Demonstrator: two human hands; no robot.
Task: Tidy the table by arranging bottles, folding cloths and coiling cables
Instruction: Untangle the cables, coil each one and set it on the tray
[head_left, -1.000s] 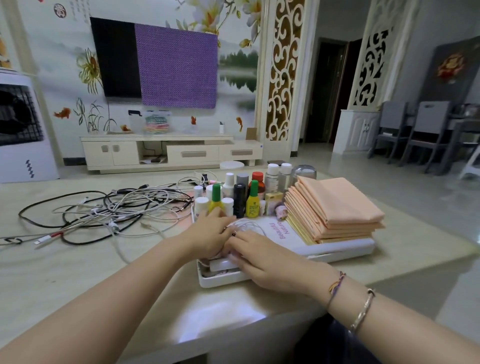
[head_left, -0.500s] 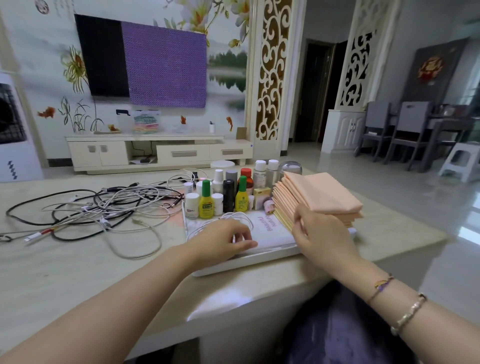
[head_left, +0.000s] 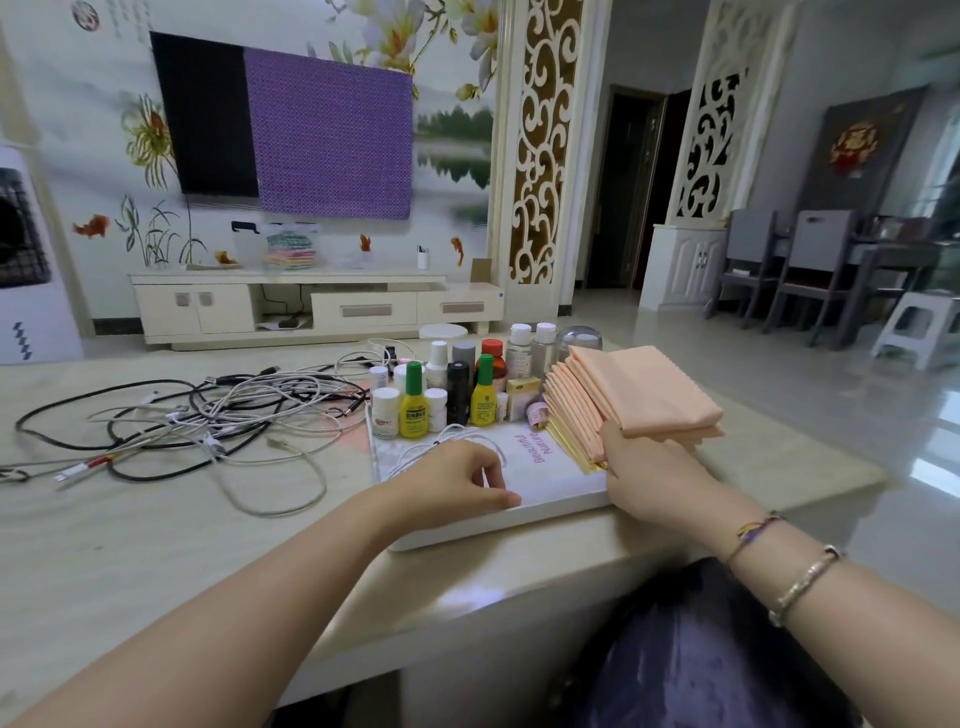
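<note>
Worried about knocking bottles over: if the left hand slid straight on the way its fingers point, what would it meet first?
Probably the right hand at the cloth stack, not the bottles; the left hand points rightward across the tray.

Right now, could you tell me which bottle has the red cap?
The brown bottle in the back row, behind the right-hand green-capped yellow bottle; no other cap is red.

Your right hand (head_left: 649, 478) covers the near corner of the cloth stack (head_left: 639, 400); its fingertips are out of sight behind the stack, so you cannot confirm how they grip. Your left hand (head_left: 452, 480) hides part of the white cable (head_left: 441, 441) on the tray (head_left: 545, 499). Bottle labels in the cluster (head_left: 457, 387) are too small to read. The rear bottles are partly hidden. Both forearms are cut off by the bottom frame edge.
</note>
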